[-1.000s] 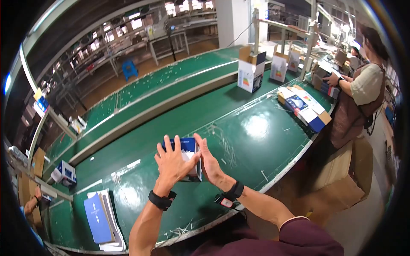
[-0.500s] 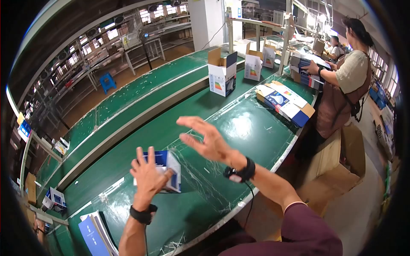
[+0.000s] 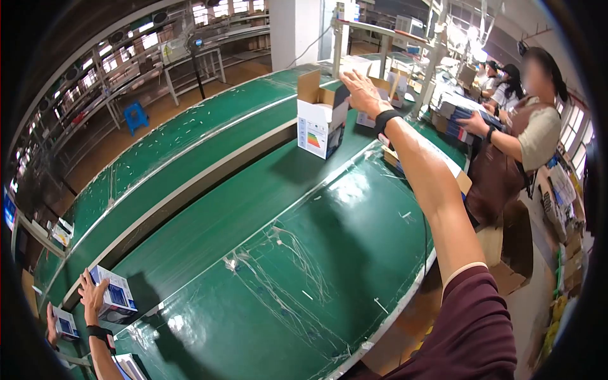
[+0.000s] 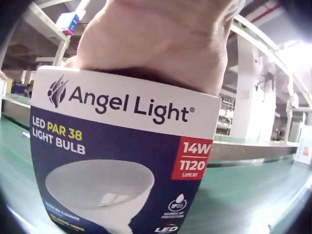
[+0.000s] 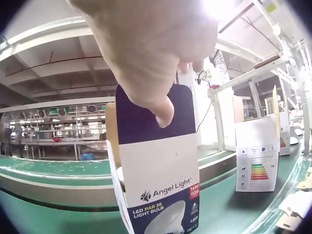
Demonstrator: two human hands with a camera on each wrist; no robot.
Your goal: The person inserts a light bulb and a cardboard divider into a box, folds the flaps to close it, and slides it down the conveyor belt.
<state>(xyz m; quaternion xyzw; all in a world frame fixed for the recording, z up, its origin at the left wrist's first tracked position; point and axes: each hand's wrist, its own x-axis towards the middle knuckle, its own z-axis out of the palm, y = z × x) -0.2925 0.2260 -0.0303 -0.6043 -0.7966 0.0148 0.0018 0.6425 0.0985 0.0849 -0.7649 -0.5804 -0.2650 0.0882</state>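
At the lower left of the head view, my left hand [image 3: 94, 294] rests on top of a shut light-bulb box [image 3: 117, 296], its fingers spread. The left wrist view has the palm over the top edge of this box [image 4: 117, 146], a white and dark blue carton printed Angel Light. My right hand [image 3: 364, 92] reaches far forward with fingers extended, beside an upright bulb box [image 3: 313, 130] whose top flaps stand up. In the right wrist view, the thumb overlaps the dark blue flap [image 5: 156, 114] of this box.
Another upright box [image 5: 256, 156] stands behind it on the green belt [image 3: 221, 183]. Flattened cartons [image 3: 392, 158] lie partly behind my right arm. A person [image 3: 506, 139] at the right handles cartons. At the far left another hand [image 3: 50, 324] is by a smaller-looking box [image 3: 65, 323].
My left hand and the shut box have moved left along the work surface. My right hand has left that box and moved forward and right to the upright box with raised flaps.
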